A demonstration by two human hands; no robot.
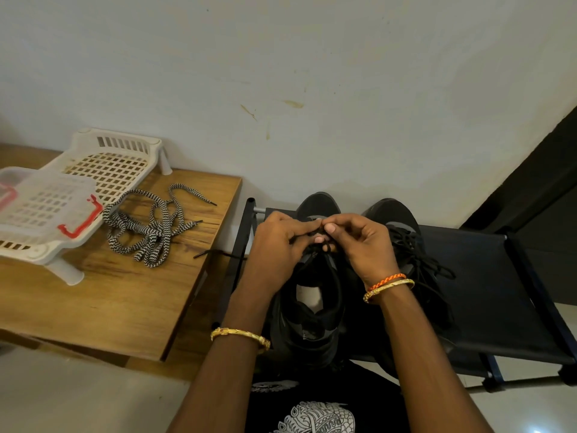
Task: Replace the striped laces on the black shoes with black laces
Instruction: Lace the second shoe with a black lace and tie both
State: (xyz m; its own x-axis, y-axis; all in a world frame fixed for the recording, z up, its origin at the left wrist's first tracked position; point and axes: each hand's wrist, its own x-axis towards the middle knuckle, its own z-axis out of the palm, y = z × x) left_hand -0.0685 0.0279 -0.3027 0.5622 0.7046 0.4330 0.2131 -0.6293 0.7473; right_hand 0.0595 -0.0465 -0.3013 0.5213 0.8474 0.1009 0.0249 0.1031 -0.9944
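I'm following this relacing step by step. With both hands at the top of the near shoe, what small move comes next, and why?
Probably draw the black lace through the eyelet: both the left hand and right hand pinch it over the shoe, and its free end trails left.

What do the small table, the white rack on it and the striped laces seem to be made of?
Small table: looks like wood or wood veneer, with brown grain streaks and a dull sheen; which one cannot be told.
White rack: probably moulded plastic, matte, with a grid of cut-out holes and rounded legs.
Striped laces: woven textile, flat, black and white zigzag weave, with dark tips.
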